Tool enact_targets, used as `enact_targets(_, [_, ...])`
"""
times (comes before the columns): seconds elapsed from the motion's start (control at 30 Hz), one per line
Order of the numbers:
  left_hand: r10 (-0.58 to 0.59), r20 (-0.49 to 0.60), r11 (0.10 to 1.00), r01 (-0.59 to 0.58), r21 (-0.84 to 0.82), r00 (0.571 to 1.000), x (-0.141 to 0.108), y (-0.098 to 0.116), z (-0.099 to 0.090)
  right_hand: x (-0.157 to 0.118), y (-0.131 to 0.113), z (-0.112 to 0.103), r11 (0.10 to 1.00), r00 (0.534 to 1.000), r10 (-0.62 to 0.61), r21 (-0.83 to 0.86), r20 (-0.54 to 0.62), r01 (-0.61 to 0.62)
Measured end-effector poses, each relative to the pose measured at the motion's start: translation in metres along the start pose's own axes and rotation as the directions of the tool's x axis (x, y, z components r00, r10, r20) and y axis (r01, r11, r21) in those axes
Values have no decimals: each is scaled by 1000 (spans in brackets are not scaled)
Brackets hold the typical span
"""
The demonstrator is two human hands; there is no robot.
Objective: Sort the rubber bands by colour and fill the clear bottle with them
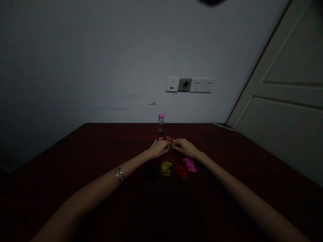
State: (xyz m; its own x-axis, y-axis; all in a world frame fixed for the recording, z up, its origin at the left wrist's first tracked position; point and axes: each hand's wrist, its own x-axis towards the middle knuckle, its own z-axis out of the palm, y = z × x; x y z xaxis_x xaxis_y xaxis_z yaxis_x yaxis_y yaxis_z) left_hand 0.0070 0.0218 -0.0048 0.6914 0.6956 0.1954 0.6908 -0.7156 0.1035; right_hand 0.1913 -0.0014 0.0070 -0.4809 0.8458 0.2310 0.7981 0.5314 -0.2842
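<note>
Left hand (pixel 159 148) and right hand (pixel 186 148) curl in at the multicoloured pile (pixel 167 138), can't tell what's held; bottle (pixel 160 123) just beyond them!

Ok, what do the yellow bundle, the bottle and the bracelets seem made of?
Yellow bundle: perhaps rubber or cord, thin looping strands; finish too dim to settle. Bottle: likely clear plastic, its see-through body under a pink cap. Bracelets: probably metal, silvery and shiny.

From the wearer's head, the single wide view faces forward and down over the dark reddish-brown bench (pixel 113 137) to the plain pale-grey wall (pixel 101 60), with the bare left hand (pixel 158 148) and bare right hand (pixel 186 148) small, well away, below centre.
</note>
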Motion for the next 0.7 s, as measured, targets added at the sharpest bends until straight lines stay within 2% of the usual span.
enact_targets(0.17, [-40,-4,998,40,-57,999,4,-1,0,-2,16,-2,949,996,45,315,-72,-20])
enact_targets(0.27, [-31,-12,976,28,-216,999,8,-3,-2,-3,20,-5,910,990,93,412,-105,-42])
enact_targets(0.33, [-40,-17,926,31,-377,999,10,-5,-4,-4,21,-8,889,989,111,456,-101,-53])
enact_targets(0.47, [-80,19,749,73,-659,997,15,-10,-11,-7,21,-11,862,989,124,502,-78,-68])
enact_targets(0.57, [-89,47,672,95,-734,995,16,-12,-18,-8,21,-10,846,988,137,528,-67,-81])
enact_targets(0.7, [-129,23,677,105,-729,991,19,-14,-23,-8,21,-11,813,984,172,571,-50,-114])
